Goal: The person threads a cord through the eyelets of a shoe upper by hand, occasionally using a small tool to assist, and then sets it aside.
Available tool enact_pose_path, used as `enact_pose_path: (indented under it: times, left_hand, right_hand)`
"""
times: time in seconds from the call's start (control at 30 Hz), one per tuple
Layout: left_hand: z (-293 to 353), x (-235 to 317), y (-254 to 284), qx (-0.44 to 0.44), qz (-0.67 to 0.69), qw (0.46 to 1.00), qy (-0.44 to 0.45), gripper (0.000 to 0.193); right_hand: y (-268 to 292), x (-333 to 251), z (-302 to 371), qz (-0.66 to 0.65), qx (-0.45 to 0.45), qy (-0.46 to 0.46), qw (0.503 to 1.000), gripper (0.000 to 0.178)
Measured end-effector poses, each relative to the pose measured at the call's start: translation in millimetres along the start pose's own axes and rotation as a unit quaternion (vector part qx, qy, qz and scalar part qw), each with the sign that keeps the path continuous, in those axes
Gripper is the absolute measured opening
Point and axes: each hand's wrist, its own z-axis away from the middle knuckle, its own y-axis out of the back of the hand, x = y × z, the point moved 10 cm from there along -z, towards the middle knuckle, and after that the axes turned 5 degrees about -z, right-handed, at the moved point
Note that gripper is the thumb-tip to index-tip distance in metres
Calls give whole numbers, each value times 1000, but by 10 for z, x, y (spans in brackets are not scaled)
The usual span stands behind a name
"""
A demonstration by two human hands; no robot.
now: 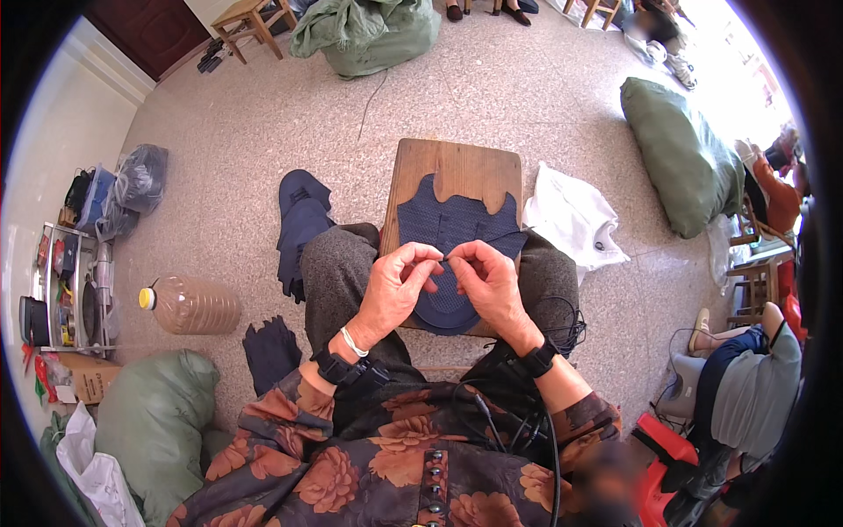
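A navy textured fabric piece (443, 220) lies on a small wooden stool (457, 156) between my knees. It has a rounded near end and a scalloped far edge. Above its middle, my left hand (400, 283) and my right hand (488, 281) meet fingertip to fingertip. Both hands are pinched closed. Something small and dark shows where the fingertips come together, too small to make out. Whether either hand also grips the fabric, I cannot tell.
Stacked navy pieces (303, 224) and another dark pile (270, 351) lie on the floor left of me. A white bag (575, 215) is right of the stool. Farther off are a large bottle (195, 305), green sacks (680, 158) and people seated at the right.
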Motion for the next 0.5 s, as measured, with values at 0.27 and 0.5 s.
enact_pose_path:
  times: [0.27,0.5]
  left_hand:
    - [-4,-26,-19,-2,6,1000,4,13]
    - [0,-10,-17,-6,-4,1000,8,14]
  right_hand:
    - [-10,42,3,-11,-5,0,1000,8]
    - [7,2,-7,32,3,26,999,7]
